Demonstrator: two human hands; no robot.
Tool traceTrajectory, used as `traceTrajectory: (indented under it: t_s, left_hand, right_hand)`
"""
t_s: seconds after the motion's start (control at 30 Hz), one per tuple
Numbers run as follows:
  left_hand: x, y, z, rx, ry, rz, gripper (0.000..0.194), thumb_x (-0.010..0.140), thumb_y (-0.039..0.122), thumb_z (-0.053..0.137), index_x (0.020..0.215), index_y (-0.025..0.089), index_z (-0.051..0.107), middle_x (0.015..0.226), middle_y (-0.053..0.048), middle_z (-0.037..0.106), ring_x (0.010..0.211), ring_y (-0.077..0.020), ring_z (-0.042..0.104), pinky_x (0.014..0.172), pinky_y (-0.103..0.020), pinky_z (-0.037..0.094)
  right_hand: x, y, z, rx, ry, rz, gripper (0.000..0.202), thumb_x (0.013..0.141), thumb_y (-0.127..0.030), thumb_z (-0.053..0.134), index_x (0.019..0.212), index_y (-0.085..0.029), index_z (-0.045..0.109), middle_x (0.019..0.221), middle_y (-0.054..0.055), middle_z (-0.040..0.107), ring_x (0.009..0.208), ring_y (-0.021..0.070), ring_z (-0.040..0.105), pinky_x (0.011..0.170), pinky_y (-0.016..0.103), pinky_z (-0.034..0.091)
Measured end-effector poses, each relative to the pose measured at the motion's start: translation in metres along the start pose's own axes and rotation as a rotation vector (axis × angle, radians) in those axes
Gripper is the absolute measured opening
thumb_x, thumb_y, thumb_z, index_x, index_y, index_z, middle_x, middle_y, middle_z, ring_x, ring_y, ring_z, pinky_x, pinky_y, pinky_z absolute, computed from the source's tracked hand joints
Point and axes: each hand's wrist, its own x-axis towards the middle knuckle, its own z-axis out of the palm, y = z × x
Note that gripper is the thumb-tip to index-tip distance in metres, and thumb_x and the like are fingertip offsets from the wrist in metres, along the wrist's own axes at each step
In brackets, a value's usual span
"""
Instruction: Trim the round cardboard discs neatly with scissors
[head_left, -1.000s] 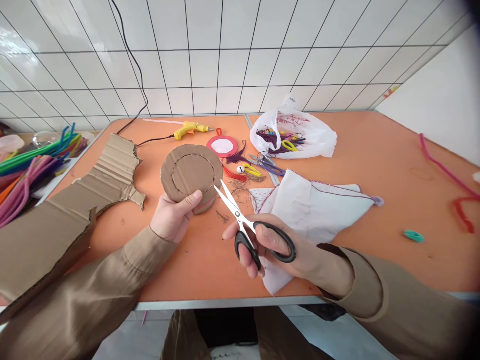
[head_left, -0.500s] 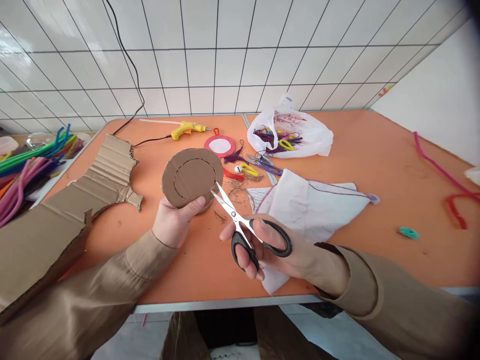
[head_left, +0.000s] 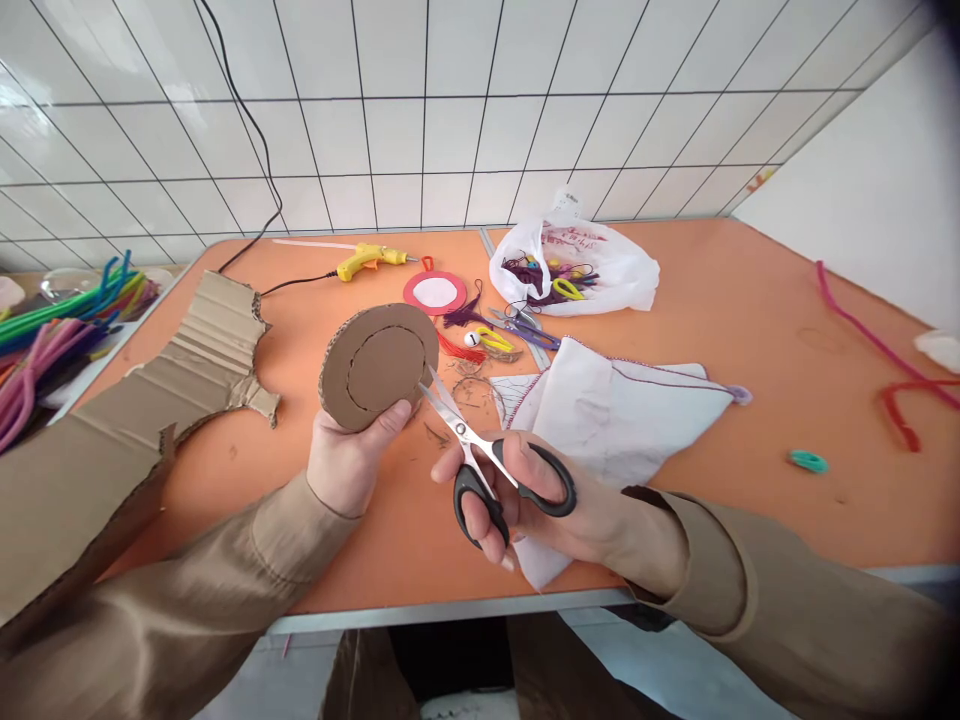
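My left hand [head_left: 358, 450] grips a round cardboard disc [head_left: 386, 365] by its lower edge, thumb on the front face. A smaller circle, dark-edged, is marked or cut into the disc's face. My right hand [head_left: 540, 490] has its fingers through the black handles of a pair of scissors [head_left: 460, 428]. The blades are partly apart, their tips against the disc's right side near the inner circle. Below my right hand lies a folded white cloth [head_left: 600, 410] with purple stitching.
A torn cardboard sheet [head_left: 112, 430] covers the table's left side. Toward the back lie a yellow glue gun [head_left: 367, 260], a pink-rimmed disc [head_left: 435, 293], purple-handled scissors [head_left: 529, 328] and a white plastic bag [head_left: 615, 270]. Pipe cleaners [head_left: 45, 370] are bundled far left; a green loop [head_left: 808, 461] lies right.
The disc has tilted a little and shifted slightly down in my left hand. The scissors have moved slightly left and their blades have come closer together.
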Motion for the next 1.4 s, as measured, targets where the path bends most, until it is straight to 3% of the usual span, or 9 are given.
traceTrajectory:
  t_s: [0.4,0.7,1.0,1.4]
  left_hand:
    - [-0.002,-0.006,-0.007,0.125,-0.03,0.088,0.026,0.074,0.014,0.082,0.096,0.028,0.081,0.1,0.001,0.081,0.097,-0.0213,0.074,0.082,-0.029,0.064]
    - [-0.003,-0.006,-0.01,0.202,-0.014,0.128,0.029,0.072,0.016,0.082,0.1,0.024,0.08,0.106,-0.004,0.08,0.104,-0.0284,0.072,0.089,-0.041,0.062]
    - [-0.004,0.0,-0.007,0.194,-0.059,0.2,0.029,0.075,0.01,0.078,0.097,0.028,0.08,0.097,0.002,0.081,0.092,-0.0196,0.075,0.082,-0.03,0.064]
    - [-0.004,0.004,-0.006,0.254,-0.025,0.202,0.015,0.075,0.014,0.078,0.088,0.02,0.081,0.092,-0.003,0.082,0.087,-0.0229,0.076,0.08,-0.032,0.065]
  right_hand:
    - [-0.002,0.001,0.0,-0.099,0.0,-0.009,0.064,0.078,-0.071,0.066,0.103,-0.012,0.066,0.067,0.001,0.063,0.049,0.0089,0.057,0.043,0.019,0.044]
    - [-0.001,0.005,-0.001,-0.09,-0.055,-0.034,0.063,0.079,-0.071,0.065,0.103,-0.013,0.066,0.068,0.001,0.062,0.049,0.0091,0.057,0.042,0.019,0.044]
    - [-0.003,0.003,0.001,-0.068,-0.087,-0.034,0.063,0.078,-0.07,0.066,0.104,-0.013,0.064,0.071,0.002,0.063,0.052,0.0096,0.058,0.044,0.02,0.047]
    - [-0.002,0.002,0.001,-0.24,-0.038,-0.047,0.064,0.081,-0.075,0.059,0.097,-0.013,0.065,0.06,-0.003,0.056,0.043,0.0064,0.048,0.037,0.017,0.041]
